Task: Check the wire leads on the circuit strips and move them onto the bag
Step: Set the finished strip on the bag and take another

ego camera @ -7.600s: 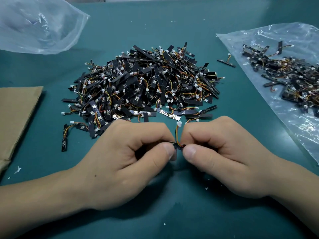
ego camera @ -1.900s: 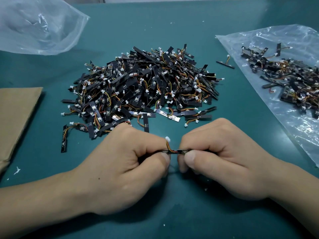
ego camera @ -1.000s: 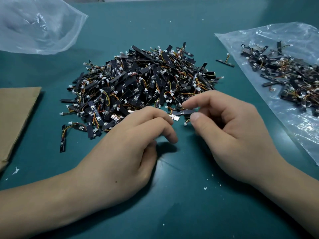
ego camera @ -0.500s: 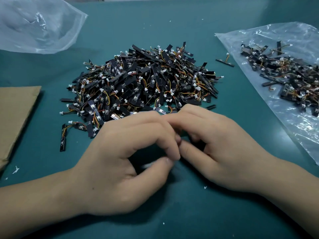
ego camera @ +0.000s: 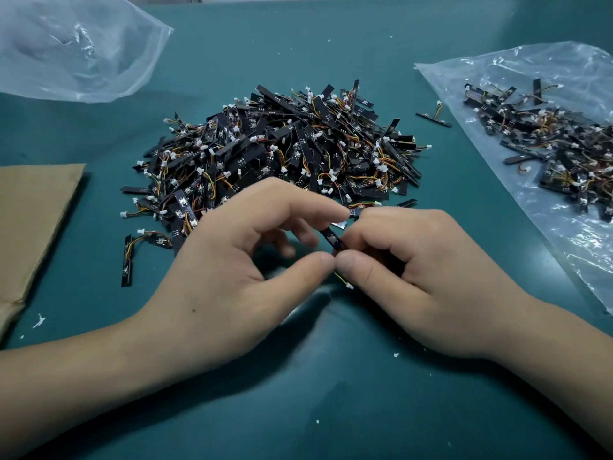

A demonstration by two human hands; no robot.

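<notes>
A big heap of black circuit strips [ego camera: 282,154] with orange-yellow wire leads and white plugs lies mid-table. Just in front of it, my right hand [ego camera: 414,270] pinches one black strip [ego camera: 332,239] between thumb and fingers; its lead and white plug [ego camera: 348,285] hang below my thumb. My left hand [ego camera: 238,270] meets it fingertip to fingertip, index finger on the strip's far end, thumb beside my right thumb. A clear plastic bag [ego camera: 564,244] at the right carries a smaller pile of strips [ego camera: 557,144].
One stray strip [ego camera: 434,117] lies between heap and bag. Loose strips [ego camera: 127,260] trail off the heap's left side. A brown cardboard sheet [ego camera: 30,220] sits at the left edge, another clear bag [ego camera: 73,44] at the far left. The table is teal green.
The strip held earlier is gone from my hands. My right hand reached to the heap's near edge, took a new strip and drew it back; both hands now hold it together.
</notes>
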